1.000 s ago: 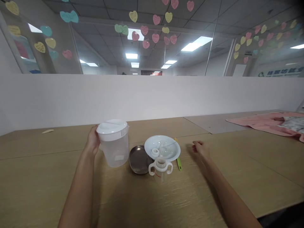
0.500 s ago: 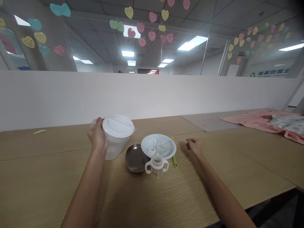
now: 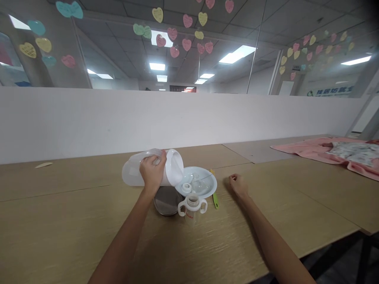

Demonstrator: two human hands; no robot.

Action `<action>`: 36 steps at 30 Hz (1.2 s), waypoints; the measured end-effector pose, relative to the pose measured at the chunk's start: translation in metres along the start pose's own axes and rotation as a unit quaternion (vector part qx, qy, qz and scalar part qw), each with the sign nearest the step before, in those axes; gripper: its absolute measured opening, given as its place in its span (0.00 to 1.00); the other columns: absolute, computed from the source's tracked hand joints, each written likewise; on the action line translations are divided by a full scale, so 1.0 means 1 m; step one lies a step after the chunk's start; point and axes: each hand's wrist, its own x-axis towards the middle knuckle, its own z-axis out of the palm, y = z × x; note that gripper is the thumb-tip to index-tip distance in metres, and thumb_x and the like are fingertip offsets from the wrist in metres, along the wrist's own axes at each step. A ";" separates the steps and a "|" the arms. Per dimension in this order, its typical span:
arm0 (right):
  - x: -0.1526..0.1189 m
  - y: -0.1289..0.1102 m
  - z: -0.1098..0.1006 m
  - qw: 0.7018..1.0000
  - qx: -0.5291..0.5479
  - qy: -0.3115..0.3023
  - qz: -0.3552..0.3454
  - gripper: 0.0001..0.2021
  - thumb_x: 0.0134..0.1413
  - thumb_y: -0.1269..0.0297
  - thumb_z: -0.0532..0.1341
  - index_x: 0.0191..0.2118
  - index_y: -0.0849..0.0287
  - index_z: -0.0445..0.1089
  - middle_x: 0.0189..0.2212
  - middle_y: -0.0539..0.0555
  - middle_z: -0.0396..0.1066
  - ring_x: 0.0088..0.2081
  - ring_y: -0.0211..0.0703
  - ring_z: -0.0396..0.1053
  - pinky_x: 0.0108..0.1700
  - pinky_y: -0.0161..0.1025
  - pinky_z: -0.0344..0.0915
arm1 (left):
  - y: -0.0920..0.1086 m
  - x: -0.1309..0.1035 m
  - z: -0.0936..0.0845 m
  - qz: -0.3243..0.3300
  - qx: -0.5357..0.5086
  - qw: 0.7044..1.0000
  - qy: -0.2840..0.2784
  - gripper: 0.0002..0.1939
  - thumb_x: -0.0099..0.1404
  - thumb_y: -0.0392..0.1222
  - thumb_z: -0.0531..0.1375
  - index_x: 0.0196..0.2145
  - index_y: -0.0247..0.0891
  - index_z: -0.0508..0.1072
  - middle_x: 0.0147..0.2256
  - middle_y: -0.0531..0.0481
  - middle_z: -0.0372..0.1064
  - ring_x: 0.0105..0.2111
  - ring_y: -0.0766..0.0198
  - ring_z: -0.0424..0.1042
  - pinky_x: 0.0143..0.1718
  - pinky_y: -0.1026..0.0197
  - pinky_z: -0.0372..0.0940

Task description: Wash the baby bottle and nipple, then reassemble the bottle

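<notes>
My left hand (image 3: 153, 169) is closed round the handle of a translucent pitcher (image 3: 134, 171) with a white lid. The pitcher is tipped to the right, its lid end over the left rim of a white bowl (image 3: 211, 192). In the bowl lie a white bottle collar (image 3: 186, 188) and clear pieces I cannot fully make out. A baby bottle (image 3: 192, 213) with two white handles stands uncapped in front. Left of it sits a grey metal dish (image 3: 167, 203), partly under the pitcher. My right hand (image 3: 238, 186), fingers curled and apparently holding nothing, rests by the table right of the bowl.
A green-handled utensil (image 3: 215, 201) lies partly under the bowl's right side. Farther right is a pink cloth (image 3: 299, 146) with a patterned bundle (image 3: 355, 153). A thin pale piece (image 3: 44, 165) lies far left. A white wall (image 3: 118, 118) borders the table's back.
My left hand has moved right and tipped the pitcher from nearly upright toward the bowl. My right hand has curled slightly more, staying near the same place. The view has shifted a little.
</notes>
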 end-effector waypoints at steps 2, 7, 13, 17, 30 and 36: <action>0.000 0.002 0.002 1.000 -0.029 -0.005 -0.011 0.14 0.53 0.62 0.52 0.36 0.62 0.72 0.30 0.57 0.74 0.30 0.42 0.70 0.30 0.34 0.58 | 0.000 0.000 0.001 0.041 0.023 0.999 -0.005 0.20 0.58 0.50 0.57 0.15 0.36 0.70 0.17 0.54 0.62 0.23 0.66 0.63 0.30 0.64 0.58; 0.001 0.001 0.005 0.996 -0.080 -0.026 -0.041 0.13 0.53 0.64 0.52 0.35 0.63 0.73 0.31 0.59 0.74 0.32 0.44 0.69 0.32 0.35 0.58 | -0.003 0.011 -0.007 -0.055 -0.097 0.994 -0.017 0.16 0.54 0.51 0.61 0.18 0.35 0.74 0.18 0.54 0.65 0.24 0.64 0.66 0.28 0.64 0.61; 0.000 -0.001 0.007 0.991 -0.115 -0.039 -0.059 0.13 0.55 0.63 0.52 0.36 0.62 0.73 0.33 0.59 0.74 0.35 0.45 0.70 0.32 0.34 0.58 | 0.013 0.030 -0.040 -0.229 -0.326 0.917 0.008 0.15 0.52 0.49 0.62 0.30 0.33 0.78 0.25 0.50 0.72 0.26 0.64 0.69 0.27 0.64 0.64; 0.000 0.001 0.007 0.989 -0.130 -0.046 -0.062 0.14 0.56 0.63 0.51 0.38 0.62 0.73 0.34 0.59 0.74 0.35 0.45 0.70 0.32 0.34 0.57 | 0.036 0.026 -0.057 -0.203 -0.298 0.930 -0.064 0.14 0.51 0.48 0.63 0.28 0.33 0.79 0.24 0.51 0.72 0.26 0.64 0.69 0.27 0.64 0.63; 0.004 0.004 0.010 0.983 -0.154 -0.057 -0.083 0.13 0.56 0.64 0.53 0.36 0.62 0.73 0.33 0.58 0.74 0.33 0.42 0.69 0.31 0.33 0.55 | 0.065 -0.004 -0.052 -0.006 -0.026 0.987 -0.158 0.16 0.55 0.48 0.59 0.19 0.34 0.76 0.16 0.57 0.60 0.23 0.68 0.61 0.27 0.66 0.56; 0.004 0.004 0.011 0.980 -0.168 -0.062 -0.089 0.13 0.56 0.64 0.52 0.36 0.62 0.73 0.33 0.58 0.74 0.33 0.42 0.69 0.30 0.33 0.53 | 0.048 0.009 -0.053 -0.086 -0.140 0.980 -0.112 0.16 0.52 0.48 0.62 0.15 0.35 0.71 0.15 0.57 0.58 0.21 0.68 0.60 0.23 0.65 0.56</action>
